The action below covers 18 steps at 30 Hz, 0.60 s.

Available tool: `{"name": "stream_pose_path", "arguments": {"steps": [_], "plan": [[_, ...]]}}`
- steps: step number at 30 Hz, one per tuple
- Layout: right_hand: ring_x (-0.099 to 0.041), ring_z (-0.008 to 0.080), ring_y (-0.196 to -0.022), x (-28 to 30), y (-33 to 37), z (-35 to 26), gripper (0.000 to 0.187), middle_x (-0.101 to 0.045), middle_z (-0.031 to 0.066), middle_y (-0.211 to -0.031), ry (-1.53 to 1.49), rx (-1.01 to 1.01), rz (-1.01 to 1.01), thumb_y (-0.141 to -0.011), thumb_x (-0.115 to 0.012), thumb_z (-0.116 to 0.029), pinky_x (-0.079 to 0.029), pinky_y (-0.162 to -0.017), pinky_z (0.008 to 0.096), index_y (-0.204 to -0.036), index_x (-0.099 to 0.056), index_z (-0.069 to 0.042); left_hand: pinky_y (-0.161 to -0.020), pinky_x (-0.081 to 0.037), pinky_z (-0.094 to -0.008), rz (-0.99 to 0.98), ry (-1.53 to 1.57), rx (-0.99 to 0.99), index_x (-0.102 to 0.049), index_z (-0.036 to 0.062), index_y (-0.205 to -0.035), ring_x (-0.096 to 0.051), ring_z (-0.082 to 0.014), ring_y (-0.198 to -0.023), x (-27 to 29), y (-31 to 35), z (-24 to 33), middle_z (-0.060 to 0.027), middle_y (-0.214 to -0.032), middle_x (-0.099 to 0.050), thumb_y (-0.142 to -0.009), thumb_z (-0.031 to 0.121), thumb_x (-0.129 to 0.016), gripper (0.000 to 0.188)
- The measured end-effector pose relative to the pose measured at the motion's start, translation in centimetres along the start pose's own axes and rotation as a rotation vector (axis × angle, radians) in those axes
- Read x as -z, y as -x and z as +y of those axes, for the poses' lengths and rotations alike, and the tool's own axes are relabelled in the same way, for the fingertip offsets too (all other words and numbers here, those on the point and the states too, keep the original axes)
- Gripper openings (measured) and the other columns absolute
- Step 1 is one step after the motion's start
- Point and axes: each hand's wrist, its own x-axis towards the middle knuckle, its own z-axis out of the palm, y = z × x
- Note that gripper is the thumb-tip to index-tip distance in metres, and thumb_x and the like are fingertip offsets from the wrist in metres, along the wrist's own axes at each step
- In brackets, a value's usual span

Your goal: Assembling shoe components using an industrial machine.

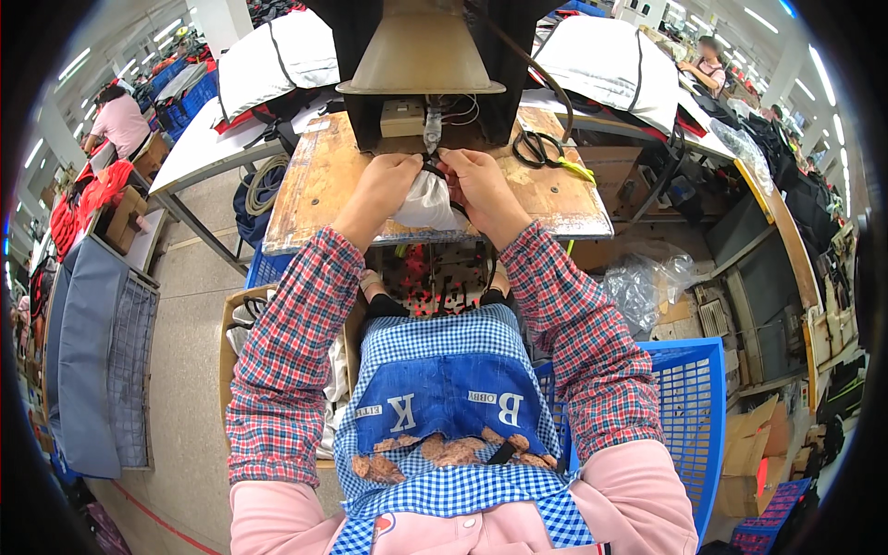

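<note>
White cloth [425,202]: one, gathered, at the top centre of the frame, hanging toward the front edge of the bench [319,180]. Black strap [430,164] at its upper end.

Hands: two, both occupied. Left hand [384,188], thumb and fingers pinched at the strap; right hand [483,188], likewise, from the other side. Neither was released.

Machine [432,125]: narrow tip just above the fingertips, pale hood [421,51] over it.

Progress, as judged: cloth and strap had been brought together beneath the tip; the work appeared to be midway. Whether any join had been made could not be told, the fingers covering the spot. White pieces [330,393] lay in a carton [228,356], left of the lap; finished or waiting, not determinable.

Edges and room: machine column close behind the hands; hood low overhead. Bare wood lay to the left of the hands; scissors [536,150] sat on the bench to their right, near enough to limit a sideways sweep. Bench front edge, worn, ran under the wrists. Apron [444,398] below; blue basket [689,398], lower right, beside the right elbow.
</note>
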Motion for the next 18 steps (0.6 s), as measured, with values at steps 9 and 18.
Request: {"name": "stream_pose_path", "arguments": {"steps": [9,18], "plan": [[-0.057,0.0079,-0.067,-0.03,-0.02,0.17,0.017,-0.059,-0.0003,-0.079,-0.025,0.014,0.009,-0.094,-0.060,-0.018,-0.050,-0.060,0.0230,-0.087,-0.062,-0.003,-0.055,-0.041,-0.0290,0.031,0.057,-0.058,-0.068,-0.0058,-0.095,-0.051,-0.0113,-0.061,-0.29,0.19,0.17,-0.0023,-0.073,-0.062,-0.095,0.026,-0.053,0.035],[-0.054,0.0078,-0.065,-0.20,0.43,-0.51,0.017,-0.059,-0.0004,-0.079,-0.048,0.014,0.027,-0.094,-0.061,-0.018,-0.050,-0.060,0.0229,-0.083,-0.060,-0.006,-0.065,-0.046,-0.0272,-0.009,0.038,-0.029,-0.065,-0.0091,-0.102,-0.058,-0.0113,-0.073,0.09,0.34,0.62,-0.0055,-0.086,-0.066,-0.096,0.023,-0.055,0.034]]}}
